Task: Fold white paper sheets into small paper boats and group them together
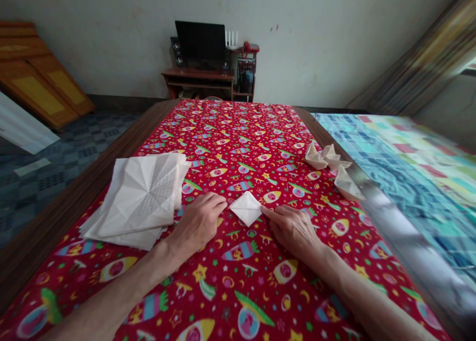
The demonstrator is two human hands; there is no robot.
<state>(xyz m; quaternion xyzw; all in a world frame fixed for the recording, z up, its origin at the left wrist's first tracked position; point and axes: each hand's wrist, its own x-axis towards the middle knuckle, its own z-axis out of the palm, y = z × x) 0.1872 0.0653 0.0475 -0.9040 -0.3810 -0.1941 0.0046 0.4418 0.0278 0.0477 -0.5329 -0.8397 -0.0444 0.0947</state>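
A small white paper [246, 208], folded into a diamond with crease lines across it, lies flat on the red patterned tablecloth [238, 291]. My left hand [201, 221] rests just beside its left corner, fingers curled together and a narrow gap between fingertips and paper. At the opposite corner, my right hand [292, 228] has thumb and index fingertip on the paper's edge, the other fingers bent under. The undersides of both hands are hidden. Left of my left hand sits a stack of creased paper sheets [139, 197], the top one marked with radiating folds.
Several folded paper boats [347, 183] stand near the table's right edge. A bed [390, 172] adjoins that side. Beyond the table's far end are a desk [199, 78] with a monitor [201, 43] and a red telephone [251, 47]. A wooden cabinet [44, 78] is at left.
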